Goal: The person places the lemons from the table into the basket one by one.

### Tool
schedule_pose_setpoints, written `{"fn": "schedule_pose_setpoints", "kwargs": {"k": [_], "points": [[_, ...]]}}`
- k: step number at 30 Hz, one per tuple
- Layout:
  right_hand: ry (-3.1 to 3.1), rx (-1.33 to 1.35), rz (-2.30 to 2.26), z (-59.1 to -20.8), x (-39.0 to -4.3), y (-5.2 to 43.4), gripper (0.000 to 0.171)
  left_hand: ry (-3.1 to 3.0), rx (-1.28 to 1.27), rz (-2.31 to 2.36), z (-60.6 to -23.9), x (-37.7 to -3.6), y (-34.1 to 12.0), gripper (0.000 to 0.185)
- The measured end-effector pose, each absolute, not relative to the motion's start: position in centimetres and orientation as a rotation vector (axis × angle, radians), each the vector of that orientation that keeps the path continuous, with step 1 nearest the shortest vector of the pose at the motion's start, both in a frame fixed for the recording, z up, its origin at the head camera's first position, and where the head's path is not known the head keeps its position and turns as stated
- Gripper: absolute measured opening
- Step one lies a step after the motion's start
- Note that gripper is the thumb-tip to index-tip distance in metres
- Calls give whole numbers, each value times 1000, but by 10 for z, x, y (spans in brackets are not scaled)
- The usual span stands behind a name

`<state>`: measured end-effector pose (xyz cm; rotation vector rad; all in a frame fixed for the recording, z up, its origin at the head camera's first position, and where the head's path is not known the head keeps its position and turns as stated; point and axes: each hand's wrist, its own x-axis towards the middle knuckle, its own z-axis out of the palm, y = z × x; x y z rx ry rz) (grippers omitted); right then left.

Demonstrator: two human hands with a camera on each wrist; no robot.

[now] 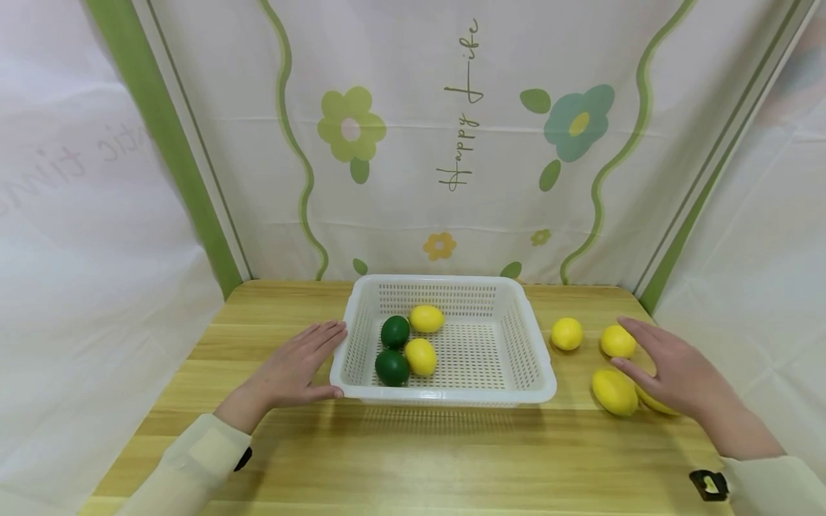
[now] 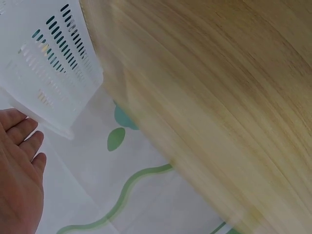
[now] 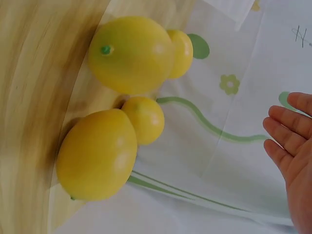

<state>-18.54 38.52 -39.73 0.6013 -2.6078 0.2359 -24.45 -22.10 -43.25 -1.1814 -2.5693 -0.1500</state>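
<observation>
Wood table (image 1: 413, 459): L fingers (image 1: 323, 337) flat by basket (image 1: 445, 394) edge, R fingers (image 1: 639, 337) spread over lemons (image 1: 614, 391), nothing held.

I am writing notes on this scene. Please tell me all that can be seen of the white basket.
The basket is white, seemingly plastic, rectangular with rounded corners, a smooth rim and slotted walls and floor. It stands upright and level on the wooden table, near the middle. Inside, at its left side, lie two yellow lemons and two green limes. The left hand rests with straight fingers against its left wall.
</observation>
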Motion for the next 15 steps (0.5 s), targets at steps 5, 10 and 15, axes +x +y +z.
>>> {"fn": "schedule_pose_setpoints", "kwargs": {"k": [5,10,15], "points": [[-2576,569,254,-402,-184,396,66,-2562,-1178,-142,-433,-244,-221,97],[-2605,532,275,-405,-181,406,68,-2570,-1173,-138,-434,-244,-221,97],[-2672,470,314,-408,-178,414,65,-2567,-1178,-151,-435,-244,-221,96]]}}
